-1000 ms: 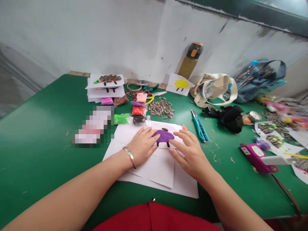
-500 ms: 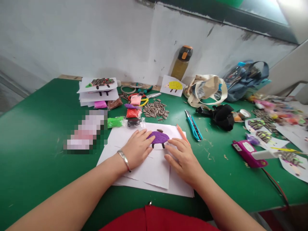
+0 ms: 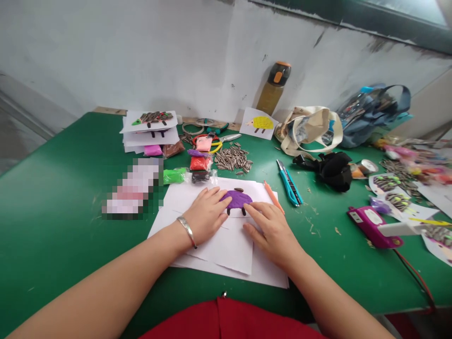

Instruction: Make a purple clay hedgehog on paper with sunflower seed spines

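A flat, rounded piece of purple clay (image 3: 237, 199) lies on white paper (image 3: 226, 254), with two short black legs under it. One sunflower seed (image 3: 238, 189) sits at its upper edge. My left hand (image 3: 206, 214) rests flat on the paper, its fingertips touching the clay's left side. From the right, my right hand (image 3: 270, 228) reaches the clay's lower right edge with its fingertips, fingers stretched and apart. Neither hand holds anything. An orange pen-like tool (image 3: 273, 197) lies on the paper just beyond my right hand.
Behind the paper are clay packets in green (image 3: 174, 175) and red (image 3: 200, 163), a pile of sunflower seeds (image 3: 233, 158) and scissors (image 3: 226, 138). A blue utility knife (image 3: 289, 183) and a magenta power strip (image 3: 374, 227) lie to the right. A blurred-out rectangle (image 3: 134, 188) lies left.
The whole view has shifted slightly, so things sit a little further right. My right fingertips have come in closer onto the clay's right edge; my left hand stays at its left side.
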`<state>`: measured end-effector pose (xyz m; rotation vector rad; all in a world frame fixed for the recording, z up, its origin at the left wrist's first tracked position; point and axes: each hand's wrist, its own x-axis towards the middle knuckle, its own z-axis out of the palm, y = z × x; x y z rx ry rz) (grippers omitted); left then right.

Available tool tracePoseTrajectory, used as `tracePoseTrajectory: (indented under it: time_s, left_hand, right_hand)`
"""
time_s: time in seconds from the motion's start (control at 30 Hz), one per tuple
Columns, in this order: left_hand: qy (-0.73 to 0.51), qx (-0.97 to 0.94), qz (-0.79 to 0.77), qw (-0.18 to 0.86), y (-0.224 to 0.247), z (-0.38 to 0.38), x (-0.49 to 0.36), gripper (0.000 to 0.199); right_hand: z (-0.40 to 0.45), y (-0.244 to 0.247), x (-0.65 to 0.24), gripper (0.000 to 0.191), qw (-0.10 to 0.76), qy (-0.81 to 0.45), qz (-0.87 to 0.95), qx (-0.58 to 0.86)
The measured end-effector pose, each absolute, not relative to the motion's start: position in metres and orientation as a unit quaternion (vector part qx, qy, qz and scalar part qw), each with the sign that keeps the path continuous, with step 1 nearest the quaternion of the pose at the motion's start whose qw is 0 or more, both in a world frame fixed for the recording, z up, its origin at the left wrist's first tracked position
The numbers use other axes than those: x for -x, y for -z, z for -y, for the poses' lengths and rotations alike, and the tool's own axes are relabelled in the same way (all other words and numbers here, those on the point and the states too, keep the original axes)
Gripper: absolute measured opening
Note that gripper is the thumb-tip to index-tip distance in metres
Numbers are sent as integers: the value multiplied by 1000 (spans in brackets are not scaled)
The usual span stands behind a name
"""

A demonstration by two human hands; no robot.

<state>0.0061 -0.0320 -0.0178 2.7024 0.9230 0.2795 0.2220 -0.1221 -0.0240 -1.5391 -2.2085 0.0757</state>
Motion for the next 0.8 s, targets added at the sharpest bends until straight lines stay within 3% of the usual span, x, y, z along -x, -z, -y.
tracePoseTrajectory:
  time_s: [0.2, 0.4, 0.6, 0.8]
  left_hand:
    - [-112, -931, -318, 139, 20, 32, -6, 41]
    - [-100, -933, -321, 130, 20, 32, -6, 42]
    - [-113, -931, -321, 134, 21, 32, -7, 41]
    - [-103, -932, -322, 133, 20, 32, -7, 41]
  right_hand:
    - [120, 25, -217, 31, 209, 5, 797, 566]
    - [124, 24, -219, 33, 251, 20, 784, 568]
    - [123, 24, -217, 29, 213, 37, 798, 562]
    - [124, 25, -217, 30, 228, 40, 801, 553]
